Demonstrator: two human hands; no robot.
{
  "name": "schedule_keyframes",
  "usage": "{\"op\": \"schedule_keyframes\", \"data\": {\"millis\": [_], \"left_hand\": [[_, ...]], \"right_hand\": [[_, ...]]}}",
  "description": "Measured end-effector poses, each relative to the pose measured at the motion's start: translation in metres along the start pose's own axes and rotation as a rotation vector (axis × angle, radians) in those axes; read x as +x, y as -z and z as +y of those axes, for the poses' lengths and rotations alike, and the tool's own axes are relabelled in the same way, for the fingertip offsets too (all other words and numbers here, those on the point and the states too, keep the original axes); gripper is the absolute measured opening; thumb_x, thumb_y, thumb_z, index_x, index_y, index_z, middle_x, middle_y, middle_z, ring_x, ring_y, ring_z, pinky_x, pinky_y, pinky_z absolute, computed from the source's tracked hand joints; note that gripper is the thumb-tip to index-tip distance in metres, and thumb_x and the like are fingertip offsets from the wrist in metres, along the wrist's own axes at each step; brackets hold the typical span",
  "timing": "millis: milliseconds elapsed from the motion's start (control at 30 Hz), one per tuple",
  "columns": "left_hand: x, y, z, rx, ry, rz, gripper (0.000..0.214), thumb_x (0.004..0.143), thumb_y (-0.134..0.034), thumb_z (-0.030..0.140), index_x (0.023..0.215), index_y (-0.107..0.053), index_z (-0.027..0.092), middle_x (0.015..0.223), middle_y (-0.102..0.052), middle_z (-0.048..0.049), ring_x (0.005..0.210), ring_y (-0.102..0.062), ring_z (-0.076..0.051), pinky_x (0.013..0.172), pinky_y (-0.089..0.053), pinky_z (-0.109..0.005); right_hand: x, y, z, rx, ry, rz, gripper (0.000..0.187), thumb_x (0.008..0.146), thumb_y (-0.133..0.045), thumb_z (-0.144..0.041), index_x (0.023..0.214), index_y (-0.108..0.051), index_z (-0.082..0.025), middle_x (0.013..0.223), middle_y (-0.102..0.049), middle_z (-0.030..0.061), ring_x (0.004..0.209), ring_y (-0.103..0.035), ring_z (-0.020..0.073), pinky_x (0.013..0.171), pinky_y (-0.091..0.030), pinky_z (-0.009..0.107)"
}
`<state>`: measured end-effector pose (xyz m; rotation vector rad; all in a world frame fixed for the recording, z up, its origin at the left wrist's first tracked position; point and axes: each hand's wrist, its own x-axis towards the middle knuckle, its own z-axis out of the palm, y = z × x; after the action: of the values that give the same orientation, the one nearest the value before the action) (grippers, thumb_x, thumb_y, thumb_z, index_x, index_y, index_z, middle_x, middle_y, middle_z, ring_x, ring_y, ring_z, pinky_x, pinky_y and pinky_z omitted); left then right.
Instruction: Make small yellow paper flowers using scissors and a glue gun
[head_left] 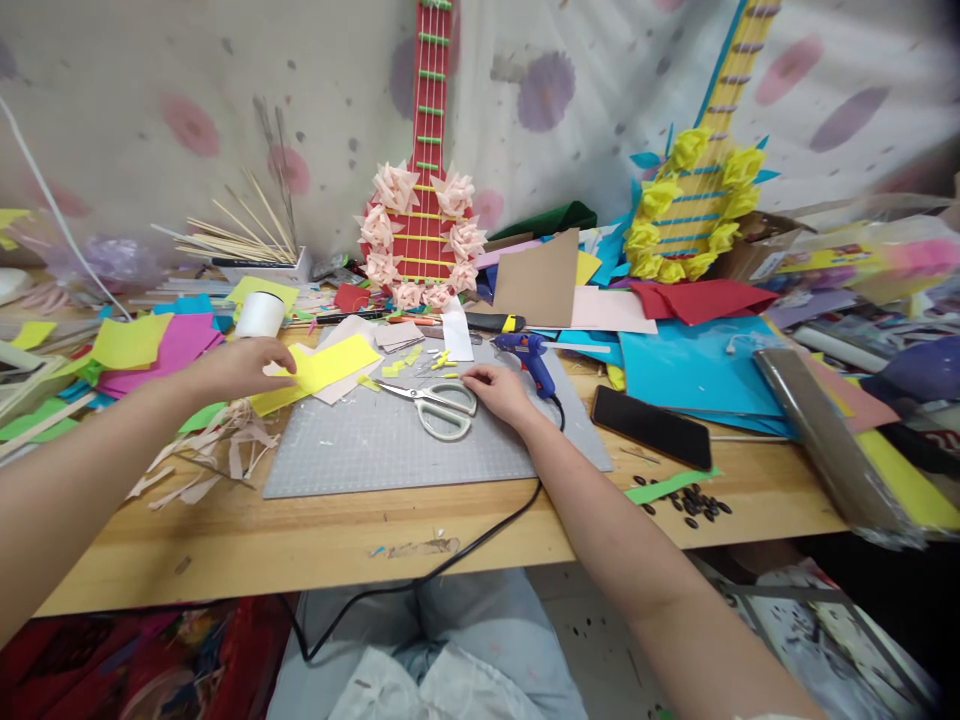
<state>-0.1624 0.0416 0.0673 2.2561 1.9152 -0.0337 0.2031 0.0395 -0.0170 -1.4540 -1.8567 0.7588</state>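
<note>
1. Yellow paper (343, 362) overlaps the mat (337, 455) far-left, slanting lengthwise away rightward.
2. Left hand (247, 362) half-curls at its left end; grasp unclear.
3. Right hand (498, 388) bunches fingertips beside scissors (444, 432); hold unclear.

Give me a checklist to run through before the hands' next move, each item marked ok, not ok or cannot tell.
1. Scissors lying on the cutting mat: ok.
2. Left hand gripping the yellow paper: cannot tell; it is right by the sheet, but contact is unclear.
3. Right hand well away from the scissors: not ok; it is close beside their handles.
4. Glue gun cool: cannot tell; nothing visible shows its heat.
5. Black cord clear of the right forearm: not ok; it passes beneath it.
</note>
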Motion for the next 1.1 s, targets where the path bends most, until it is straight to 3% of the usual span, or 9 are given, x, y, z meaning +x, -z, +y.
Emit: {"op": "schedule_keyframes", "data": {"millis": [167, 300, 400, 633, 733, 800, 900, 1000, 1100], "left_hand": [[-0.003, -0.017, 0.008, 0.101, -0.182, 0.085, 0.019, 0.061, -0.062, 0.035, 0.077, -0.061, 0.024, 0.092, -0.062, -0.0033, 0.082, -0.055, -0.020, 0.065, -0.037, -0.022], [0.000, -0.022, 0.009, 0.176, -0.206, 0.064, 0.009, 0.070, -0.054, 0.028, 0.071, -0.059, 0.021, 0.087, -0.062, -0.0036, 0.077, -0.055, -0.018, 0.061, -0.035, -0.023], [0.002, -0.020, 0.007, 0.135, -0.128, 0.108, 0.011, 0.071, -0.052, 0.029, 0.074, -0.058, 0.021, 0.087, -0.063, -0.0019, 0.077, -0.055, -0.017, 0.064, -0.036, -0.022], [-0.005, 0.010, 0.034, -0.459, 0.452, 0.484, 0.019, 0.068, -0.055, 0.030, 0.082, -0.057, 0.018, 0.076, -0.061, 0.0007, 0.071, -0.055, -0.013, 0.066, -0.043, -0.023], [-0.008, 0.026, 0.056, -0.918, 0.429, 0.640, 0.013, 0.066, -0.055, 0.021, 0.076, -0.051, 0.016, 0.073, -0.058, 0.0012, 0.069, -0.057, -0.011, 0.071, -0.046, -0.025], [-0.008, 0.033, 0.071, -1.258, 0.350, 0.580, 0.013, 0.064, -0.052, 0.016, 0.077, -0.050, 0.016, 0.076, -0.060, 0.0003, 0.069, -0.059, -0.012, 0.073, -0.049, -0.029], [-0.005, 0.031, 0.097, -1.551, 0.233, 0.300, 0.017, 0.066, -0.048, 0.014, 0.081, -0.054, 0.014, 0.086, -0.064, -0.0038, 0.076, -0.061, -0.012, 0.081, -0.049, -0.030], [0.001, 0.016, 0.131, -1.602, 0.194, 0.046, 0.017, 0.068, -0.048, 0.015, 0.082, -0.057, 0.014, 0.093, -0.065, -0.0068, 0.083, -0.062, -0.015, 0.083, -0.049, -0.031], [0.008, -0.006, 0.165, -1.531, 0.114, -0.071, 0.017, 0.068, -0.049, 0.019, 0.080, -0.059, 0.015, 0.089, -0.066, -0.0093, 0.088, -0.062, -0.020, 0.082, -0.050, -0.035]], "right_hand": [[0.000, 0.000, -0.001, -0.001, -0.015, -0.003, 0.015, 0.075, -0.053, -0.025, 0.080, -0.067, -0.022, 0.084, -0.069, 0.0001, 0.079, -0.062, 0.0150, 0.072, -0.045, 0.026], [-0.001, 0.000, -0.001, 0.008, -0.017, 0.005, 0.015, 0.074, -0.054, -0.025, 0.080, -0.067, -0.022, 0.085, -0.070, -0.0003, 0.080, -0.062, 0.0153, 0.073, -0.045, 0.027], [-0.001, 0.000, -0.001, 0.017, -0.006, 0.004, 0.015, 0.075, -0.053, -0.024, 0.080, -0.067, -0.022, 0.084, -0.069, -0.0005, 0.081, -0.062, 0.0151, 0.074, -0.045, 0.027], [-0.001, -0.001, 0.001, 0.032, 0.002, 0.008, 0.015, 0.075, -0.053, -0.025, 0.080, -0.066, -0.022, 0.083, -0.069, 0.0001, 0.078, -0.061, 0.0146, 0.072, -0.045, 0.026], [-0.003, 0.000, -0.005, 0.049, -0.008, 0.061, 0.016, 0.074, -0.054, -0.027, 0.083, -0.066, -0.021, 0.085, -0.068, 0.0008, 0.077, -0.060, 0.0143, 0.071, -0.045, 0.026], [-0.005, 0.002, -0.013, 0.102, -0.005, 0.108, 0.018, 0.073, -0.056, -0.030, 0.086, -0.065, -0.021, 0.089, -0.067, 0.0019, 0.079, -0.060, 0.0141, 0.073, -0.046, 0.027], [-0.009, 0.006, -0.029, 0.322, 0.032, 0.089, 0.029, 0.074, -0.055, -0.036, 0.097, -0.061, -0.020, 0.103, -0.064, 0.0048, 0.092, -0.059, 0.0149, 0.080, -0.047, 0.028], [-0.011, 0.006, -0.040, 0.601, 0.030, -0.014, 0.039, 0.077, -0.051, -0.041, 0.110, -0.054, -0.021, 0.115, -0.058, 0.0063, 0.104, -0.055, 0.0163, 0.086, -0.046, 0.030], [-0.011, 0.002, -0.043, 0.791, -0.065, -0.104, 0.041, 0.076, -0.052, -0.041, 0.112, -0.052, -0.020, 0.110, -0.061, 0.0065, 0.100, -0.058, 0.0169, 0.084, -0.047, 0.030]]}}
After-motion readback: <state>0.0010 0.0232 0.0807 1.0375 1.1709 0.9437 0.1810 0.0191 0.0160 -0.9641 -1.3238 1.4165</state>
